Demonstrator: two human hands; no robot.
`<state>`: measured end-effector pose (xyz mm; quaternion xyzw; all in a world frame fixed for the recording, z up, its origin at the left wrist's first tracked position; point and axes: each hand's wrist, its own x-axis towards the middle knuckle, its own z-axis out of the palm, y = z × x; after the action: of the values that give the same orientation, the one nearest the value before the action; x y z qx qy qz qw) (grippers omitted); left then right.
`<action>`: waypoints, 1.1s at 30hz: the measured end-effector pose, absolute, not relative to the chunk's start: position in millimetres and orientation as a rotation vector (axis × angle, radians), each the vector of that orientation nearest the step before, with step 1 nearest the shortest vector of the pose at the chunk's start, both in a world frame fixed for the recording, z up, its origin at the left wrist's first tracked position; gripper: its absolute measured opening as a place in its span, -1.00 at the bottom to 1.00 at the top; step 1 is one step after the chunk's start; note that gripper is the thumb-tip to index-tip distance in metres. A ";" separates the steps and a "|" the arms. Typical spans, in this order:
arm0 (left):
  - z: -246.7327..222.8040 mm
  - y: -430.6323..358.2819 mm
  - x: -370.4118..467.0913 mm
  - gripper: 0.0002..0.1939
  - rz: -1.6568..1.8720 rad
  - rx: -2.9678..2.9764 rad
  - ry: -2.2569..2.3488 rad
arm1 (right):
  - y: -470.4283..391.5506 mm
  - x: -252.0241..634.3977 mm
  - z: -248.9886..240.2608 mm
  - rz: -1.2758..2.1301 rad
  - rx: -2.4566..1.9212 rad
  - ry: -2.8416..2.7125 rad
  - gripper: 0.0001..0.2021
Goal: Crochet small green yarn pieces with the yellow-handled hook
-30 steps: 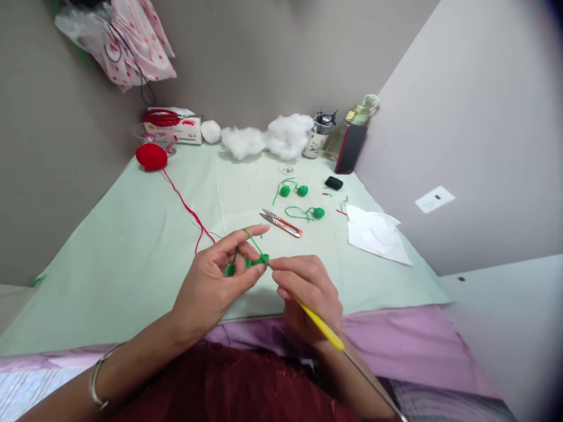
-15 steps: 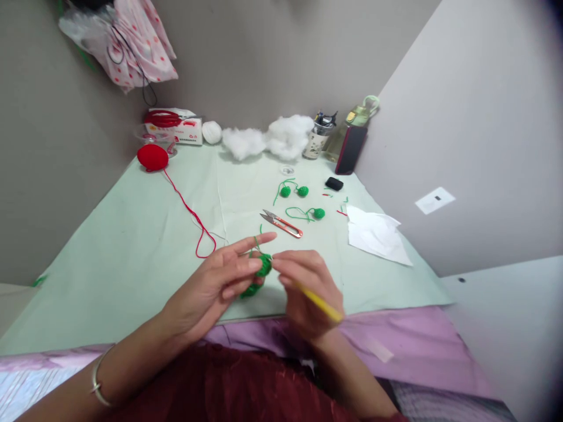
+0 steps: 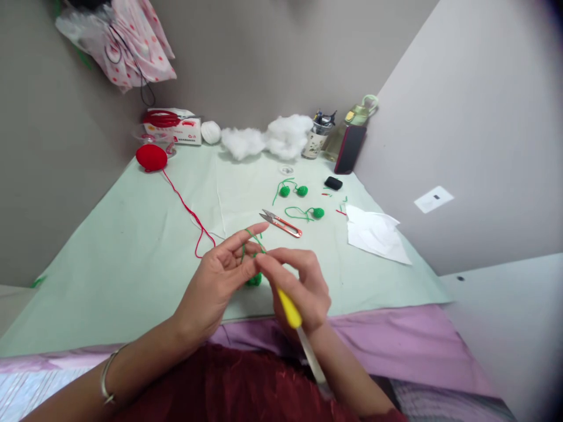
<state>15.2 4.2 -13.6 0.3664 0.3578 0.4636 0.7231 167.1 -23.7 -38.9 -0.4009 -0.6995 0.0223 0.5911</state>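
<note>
Pinching green crochet (image 3: 254, 279) in front of the snips (image 3: 288, 226), left hand (image 3: 215, 281) meets right hand (image 3: 305, 290), whose fingers (image 3: 281, 276) grip a yellow-handled tool (image 3: 290, 310).

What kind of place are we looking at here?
Probably a craft table in a room corner: the left hand holds green crochet work, thread snips lie beyond, and white stuffing sits by the wall.

Swung the yellow hook handle (image 3: 288, 308) from four o'clock towards five. Shifted the right hand (image 3: 301, 287) towards nine, up to the thumb of the left hand (image 3: 217, 278). Raised the left index finger towards twelve. Covered more green crochet (image 3: 254, 280).
</note>
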 end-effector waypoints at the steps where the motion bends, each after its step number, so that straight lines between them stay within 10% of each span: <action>1: -13.4 5.0 15.2 -0.52 0.981 0.785 0.782 | -23.9 167.9 -39.0 -0.009 -0.940 -1.652 -0.66; 22: -14.9 4.5 15.5 -0.79 0.961 0.873 0.709 | -15.9 173.3 -41.8 0.701 -0.814 -1.234 -0.82; 33: -17.3 1.5 17.4 -0.84 1.050 0.915 0.803 | -25.3 169.3 -41.9 0.340 -0.901 -1.335 -0.76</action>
<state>17.4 1.5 -17.3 0.4098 0.3595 0.4704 0.6939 169.3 -25.3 -41.9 -0.4015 -0.5945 0.1516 0.6800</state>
